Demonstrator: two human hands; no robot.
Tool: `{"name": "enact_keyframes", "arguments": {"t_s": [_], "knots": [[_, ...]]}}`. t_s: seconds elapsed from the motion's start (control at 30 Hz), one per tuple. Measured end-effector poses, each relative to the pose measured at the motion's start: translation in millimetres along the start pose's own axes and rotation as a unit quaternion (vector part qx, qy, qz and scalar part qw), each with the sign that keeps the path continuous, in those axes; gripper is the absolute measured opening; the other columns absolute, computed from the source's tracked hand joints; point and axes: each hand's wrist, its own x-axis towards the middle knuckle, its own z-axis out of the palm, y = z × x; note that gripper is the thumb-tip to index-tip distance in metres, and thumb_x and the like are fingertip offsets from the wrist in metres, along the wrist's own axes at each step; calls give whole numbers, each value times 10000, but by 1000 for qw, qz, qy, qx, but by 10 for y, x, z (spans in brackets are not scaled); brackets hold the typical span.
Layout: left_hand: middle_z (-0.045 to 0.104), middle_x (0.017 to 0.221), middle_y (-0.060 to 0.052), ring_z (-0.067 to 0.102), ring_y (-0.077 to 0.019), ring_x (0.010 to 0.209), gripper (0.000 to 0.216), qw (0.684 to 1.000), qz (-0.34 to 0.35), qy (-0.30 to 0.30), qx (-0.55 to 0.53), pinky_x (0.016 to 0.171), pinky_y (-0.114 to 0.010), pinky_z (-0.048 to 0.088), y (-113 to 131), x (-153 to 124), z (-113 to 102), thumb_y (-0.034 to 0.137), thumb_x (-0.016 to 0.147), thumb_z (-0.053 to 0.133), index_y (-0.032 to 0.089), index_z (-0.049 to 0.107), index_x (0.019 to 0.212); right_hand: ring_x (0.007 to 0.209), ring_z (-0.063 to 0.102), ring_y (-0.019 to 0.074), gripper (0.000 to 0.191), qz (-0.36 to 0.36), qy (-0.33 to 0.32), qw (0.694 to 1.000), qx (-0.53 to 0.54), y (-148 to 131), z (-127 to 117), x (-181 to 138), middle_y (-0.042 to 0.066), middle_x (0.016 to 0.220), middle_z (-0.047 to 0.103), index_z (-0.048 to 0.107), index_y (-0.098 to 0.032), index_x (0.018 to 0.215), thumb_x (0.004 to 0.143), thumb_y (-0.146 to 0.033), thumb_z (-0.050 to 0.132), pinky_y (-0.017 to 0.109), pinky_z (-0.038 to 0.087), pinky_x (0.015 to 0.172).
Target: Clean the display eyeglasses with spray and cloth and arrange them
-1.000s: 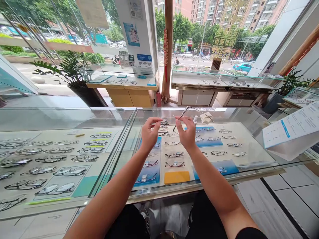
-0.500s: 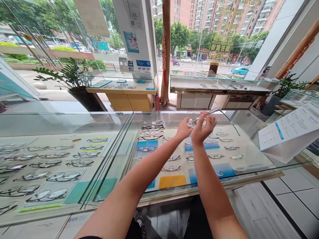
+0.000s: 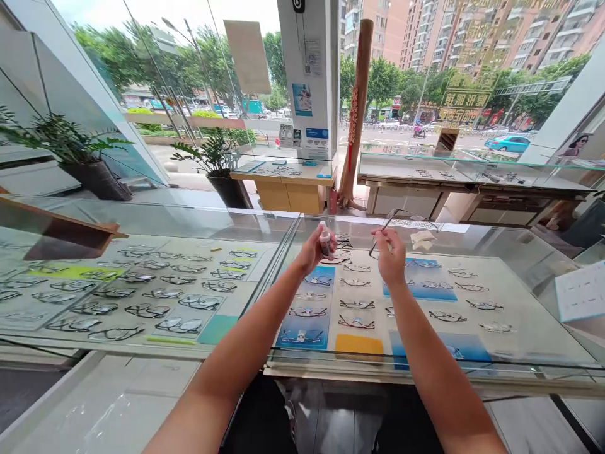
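Note:
My left hand (image 3: 312, 250) is closed around a small white bottle with a pink cap (image 3: 325, 239), held upright above the glass counter (image 3: 534, 277). My right hand (image 3: 390, 253) pinches a pair of thin-framed glasses (image 3: 401, 218) by one arm, with the lenses raised toward the far edge of the counter. The two hands are apart, about a hand's width between them. A crumpled white cloth (image 3: 422, 239) lies on the glass just beyond my right hand.
Under the glass lie rows of several glasses frames on blue, yellow and cream trays (image 3: 358, 344). A second display case (image 3: 142, 284) joins on the left. A white paper sheet (image 3: 582, 291) sits at the right edge. Potted plants (image 3: 217, 157) and further counters (image 3: 472, 173) stand behind.
My left hand has picked up the small bottle from the counter and moved left, away from my right hand. The glasses stayed in my right hand. My view has shifted left.

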Motion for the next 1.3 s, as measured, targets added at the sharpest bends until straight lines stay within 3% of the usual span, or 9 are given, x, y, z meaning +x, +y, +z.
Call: {"name": "enact_keyframes", "arguments": {"t_s": [0.1,0.2,0.33,0.5,0.6,0.87,1.0,1.2,1.3], "knots": [[418,637,15,435,-134,579,732,996,-19,-33,-78,477,-245,372,176,-31,-115,918,827,598,203,519,693,978,642,243,306,121,-157,975,102,-84,233,-37,60,1007,762,779,-231,921,992,-487,627,398,471,931],[351,577,26,390,-134,519,770,994,-18,-38,-100,460,-258,318,241,-24,-152,956,838,506,220,456,616,995,631,242,296,162,-251,943,150,-170,407,-45,50,1008,770,793,-237,878,951,-497,670,395,457,964],[399,582,11,437,-144,539,727,996,11,-21,-85,512,-286,390,199,-24,-138,899,845,496,212,517,608,1059,631,252,286,178,-290,921,190,-208,461,-137,43,1028,769,801,-253,888,961,-502,682,401,450,1006],[530,622,-24,500,-144,575,668,996,64,42,50,586,-294,419,71,11,-69,822,851,530,193,586,634,1085,642,254,249,193,-326,901,213,-154,403,-260,39,1032,769,805,-259,901,970,-473,696,404,447,1048],[524,606,-22,485,-144,565,658,990,62,61,110,591,-301,395,15,25,-44,803,872,514,193,577,633,1094,642,261,256,204,-349,885,230,-120,403,-278,43,1042,766,800,-262,893,976,-480,695,405,457,1051],[463,597,1,412,-135,589,614,987,67,21,144,612,-308,325,23,-15,45,763,898,526,216,436,631,1050,613,241,227,210,-356,875,251,-88,423,-311,30,1020,743,803,-274,907,989,-458,697,383,452,994],[459,608,8,413,-134,599,620,988,64,12,142,625,-307,335,39,-26,65,783,889,512,216,439,649,1018,602,234,235,217,-348,876,253,-119,414,-316,33,1003,739,803,-269,891,976,-466,706,380,459,969],[477,614,-9,421,-144,586,637,981,61,19,181,612,-304,342,35,-43,58,774,913,481,212,457,615,1032,633,247,243,243,-293,884,272,-155,379,-232,59,1013,756,797,-261,879,920,-492,735,378,500,888],[455,587,-12,412,-153,577,645,977,64,-5,202,599,-308,318,11,-56,69,752,942,475,213,455,589,1037,644,244,244,260,-245,891,280,-125,350,-170,72,1035,765,777,-259,873,913,-493,722,362,519,841]]}}
